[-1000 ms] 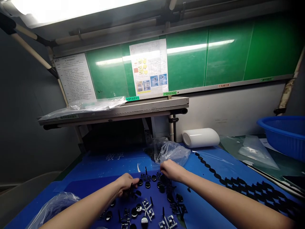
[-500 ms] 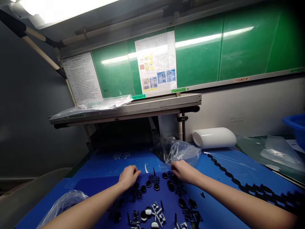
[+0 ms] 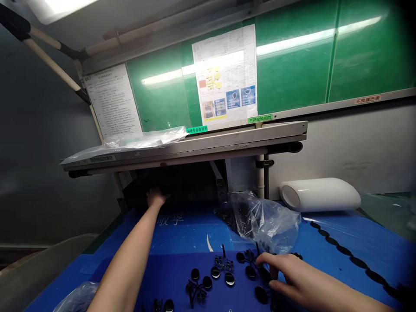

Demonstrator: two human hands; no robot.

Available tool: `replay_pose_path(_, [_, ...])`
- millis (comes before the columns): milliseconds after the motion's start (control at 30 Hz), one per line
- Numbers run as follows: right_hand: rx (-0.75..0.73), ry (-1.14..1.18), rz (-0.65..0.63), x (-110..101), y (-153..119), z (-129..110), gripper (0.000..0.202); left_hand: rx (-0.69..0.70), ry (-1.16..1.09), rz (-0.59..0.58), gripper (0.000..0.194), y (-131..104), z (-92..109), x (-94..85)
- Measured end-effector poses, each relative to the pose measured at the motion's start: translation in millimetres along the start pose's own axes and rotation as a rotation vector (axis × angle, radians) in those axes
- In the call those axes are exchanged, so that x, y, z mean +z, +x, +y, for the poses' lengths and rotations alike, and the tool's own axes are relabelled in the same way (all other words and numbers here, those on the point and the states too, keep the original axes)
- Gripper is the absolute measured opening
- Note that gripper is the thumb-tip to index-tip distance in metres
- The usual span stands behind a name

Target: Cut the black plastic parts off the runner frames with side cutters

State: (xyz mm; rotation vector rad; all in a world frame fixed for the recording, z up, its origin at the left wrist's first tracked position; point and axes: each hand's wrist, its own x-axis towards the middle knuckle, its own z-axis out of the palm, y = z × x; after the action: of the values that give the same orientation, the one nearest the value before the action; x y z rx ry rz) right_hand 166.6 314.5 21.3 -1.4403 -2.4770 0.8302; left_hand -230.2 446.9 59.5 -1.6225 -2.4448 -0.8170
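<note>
Setting: blue-matted desk (image 3: 341,236) under a grey metal shelf (image 3: 195,145), with a green backboard and posted white instruction sheets (image 3: 225,78) filling the upper half of the frame.

Change: a second ago both hands lay among the parts at lower centre; now the left hand (image 3: 155,197) has stretched far forward into the dark gap beneath the shelf, left of centre, while the right hand (image 3: 292,279) has stayed low at the bottom right.

Left fingers: buried in shadow; I cannot tell whether they are open or closed on anything.

Right fingers: spread and loosely curled, gripping nothing, tips resting on the small glossy black round plastic pieces and sprues (image 3: 224,275) scattered on the darker blue mat.

Parts: still at bottom centre, just beside and under the right fingertips, well apart from the left hand.

Nearby: crumpled clear plastic bag (image 3: 269,221) just behind the right hand; white rounded plastic cylinder (image 3: 320,195) lying at right against the wall; chain of black oval pieces (image 3: 351,258) trailing to the lower right.

Reading: work on the parts seems paused while the left hand fetches something from under the shelf.
</note>
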Motion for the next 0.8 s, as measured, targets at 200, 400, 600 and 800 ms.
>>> replay_pose_path(200, [0.01,0.034,0.007,-5,1,1,0.021,-0.004,0.001,-0.017,0.031,-12,-1,-13.8])
replay_pose_path(400, [-0.028,0.132,0.131,-24,-26,-27,0.024,0.22,-0.13,-0.128,0.029,-82,38,-61.2])
replay_pose_path(600, [-0.014,0.499,0.053,14,-98,-83,0.031,0.475,-0.327,-0.388,0.042,-253,73,-104.4])
replay_pose_path(800, [0.172,1.181,-0.096,68,-165,-106,0.05,0.42,-0.398,-0.482,0.048,-385,62,-129.2])
